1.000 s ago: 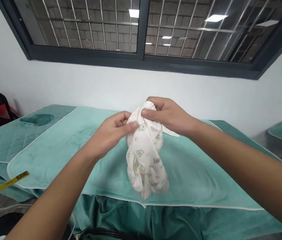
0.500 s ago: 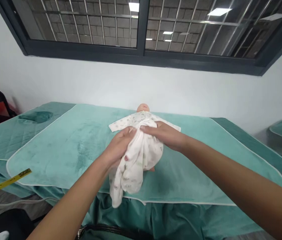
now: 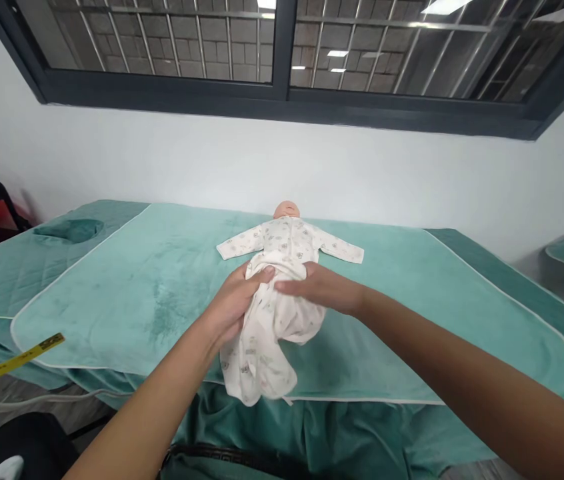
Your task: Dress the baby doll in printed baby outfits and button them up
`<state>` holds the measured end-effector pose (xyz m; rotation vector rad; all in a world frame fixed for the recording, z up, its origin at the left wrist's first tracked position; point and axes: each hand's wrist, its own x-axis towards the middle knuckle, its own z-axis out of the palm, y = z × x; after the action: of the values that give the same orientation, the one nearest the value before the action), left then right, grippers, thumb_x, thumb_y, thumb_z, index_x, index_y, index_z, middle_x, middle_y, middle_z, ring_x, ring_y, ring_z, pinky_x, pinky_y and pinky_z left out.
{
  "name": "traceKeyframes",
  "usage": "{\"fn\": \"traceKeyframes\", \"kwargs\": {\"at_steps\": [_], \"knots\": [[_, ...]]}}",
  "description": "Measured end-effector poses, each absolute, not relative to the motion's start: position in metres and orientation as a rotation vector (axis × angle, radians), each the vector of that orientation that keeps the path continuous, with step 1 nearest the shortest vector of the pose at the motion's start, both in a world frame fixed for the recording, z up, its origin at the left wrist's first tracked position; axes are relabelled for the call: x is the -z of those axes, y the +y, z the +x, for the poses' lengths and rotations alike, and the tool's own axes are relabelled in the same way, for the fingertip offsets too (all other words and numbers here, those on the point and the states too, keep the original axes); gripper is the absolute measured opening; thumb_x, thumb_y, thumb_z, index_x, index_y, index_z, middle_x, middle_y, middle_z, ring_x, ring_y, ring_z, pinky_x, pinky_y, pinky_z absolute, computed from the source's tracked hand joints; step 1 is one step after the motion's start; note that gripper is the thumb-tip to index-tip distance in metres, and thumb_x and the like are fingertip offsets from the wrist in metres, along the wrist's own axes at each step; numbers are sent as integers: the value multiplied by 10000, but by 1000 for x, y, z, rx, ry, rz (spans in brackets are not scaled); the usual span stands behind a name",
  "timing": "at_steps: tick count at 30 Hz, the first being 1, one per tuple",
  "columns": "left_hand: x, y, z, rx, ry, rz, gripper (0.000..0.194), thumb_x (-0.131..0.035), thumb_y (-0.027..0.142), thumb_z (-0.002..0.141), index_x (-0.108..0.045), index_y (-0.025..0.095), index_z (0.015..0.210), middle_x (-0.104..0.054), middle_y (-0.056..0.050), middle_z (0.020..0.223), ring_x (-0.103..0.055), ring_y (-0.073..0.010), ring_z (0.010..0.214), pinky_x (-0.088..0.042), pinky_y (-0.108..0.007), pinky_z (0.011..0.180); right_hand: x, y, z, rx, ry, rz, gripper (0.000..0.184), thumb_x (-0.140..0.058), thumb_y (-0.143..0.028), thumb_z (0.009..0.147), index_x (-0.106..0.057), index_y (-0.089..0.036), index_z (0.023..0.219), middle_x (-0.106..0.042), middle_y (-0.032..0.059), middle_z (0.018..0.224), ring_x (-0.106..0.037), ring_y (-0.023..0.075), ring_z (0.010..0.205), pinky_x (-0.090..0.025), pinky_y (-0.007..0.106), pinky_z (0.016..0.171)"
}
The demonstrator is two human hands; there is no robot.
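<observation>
White printed baby pants (image 3: 257, 350) hang bunched between my two hands, their legs drooping toward the bed's near edge. My left hand (image 3: 237, 297) grips the waistband's left side, thumb on top. On the other side, my right hand (image 3: 319, 288) is closed around the right part of the waistband, thumb laid across the cloth. Just beyond lies a baby doll (image 3: 287, 209) on its back, its head toward the wall. It wears a white patterned long-sleeved top (image 3: 289, 237) with both sleeves spread outward. The doll's lower body is hidden behind the pants and my hands.
A teal padded sheet (image 3: 127, 300) with white piping covers the bed. The bed has a face hole (image 3: 69, 230) at left. Behind it stand a white wall and a barred window (image 3: 282, 60). At lower left are a yellow strap (image 3: 17, 363) and a black chair (image 3: 17, 443).
The pants have come down from a raised, bunched hold to just in front of the doll, their waistband spread wider. The doll, hidden before, now shows its head and top.
</observation>
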<state>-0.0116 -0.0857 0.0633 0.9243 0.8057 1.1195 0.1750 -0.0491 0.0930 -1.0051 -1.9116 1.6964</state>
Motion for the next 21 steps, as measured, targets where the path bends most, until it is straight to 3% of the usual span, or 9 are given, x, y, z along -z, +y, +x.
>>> {"fn": "traceKeyframes", "kwargs": {"at_steps": [3, 5, 9, 13, 16, 21], "knots": [[-66, -95, -19, -768, 703, 1125, 605, -863, 292, 604, -666, 154, 1158, -727, -110, 987, -689, -280, 900, -545, -347, 763, -89, -48, 177, -1627, -1697, -968, 383, -697, -492, 795, -727, -184, 1021, -734, 60, 936, -676, 231, 905, -523, 353, 815], [-67, -98, -23, -606, 680, 1219, 536, -857, 259, 613, -698, 149, 1113, -726, -114, 1005, -680, -293, 952, -539, -366, 809, -83, -52, 178, -1661, -1603, -901, 374, -711, -467, 790, -724, -179, 1028, -730, 54, 890, -675, 216, 855, -519, 345, 803], [-52, -97, -24, -854, 778, 1050, 441, -799, 354, 708, -696, 121, 1068, -725, -131, 1003, -684, -275, 930, -538, -334, 773, -59, -75, 175, -1806, -1398, -783, 428, -650, -513, 833, -701, -172, 1086, -721, 61, 887, -664, 201, 816, -518, 352, 793], [-25, -97, -19, -915, 852, 975, 445, -761, 412, 749, -675, 110, 1064, -717, -134, 1020, -677, -251, 902, -526, -314, 765, -21, -103, 175, -2000, -1628, -842, 460, -758, -460, 745, -696, -179, 1103, -713, 64, 1009, -647, 230, 944, -500, 373, 864], [-10, -102, -17, -720, 933, 1028, 432, -716, 431, 789, -669, 130, 1095, -716, -111, 1010, -664, -230, 878, -508, -308, 754, 8, -117, 182, -1882, -1635, -1022, 416, -715, -482, 776, -703, -184, 1066, -708, 60, 1033, -627, 246, 1005, -472, 387, 912], [-10, -105, -14, -487, 1004, 1186, 394, -709, 374, 782, -658, 165, 1113, -696, -74, 1075, -632, -226, 957, -472, -296, 795, 38, -127, 199, -1574, -1392, -1204, 364, -636, -453, 819, -694, -171, 1041, -718, 56, 969, -632, 233, 921, -474, 355, 832]]}}
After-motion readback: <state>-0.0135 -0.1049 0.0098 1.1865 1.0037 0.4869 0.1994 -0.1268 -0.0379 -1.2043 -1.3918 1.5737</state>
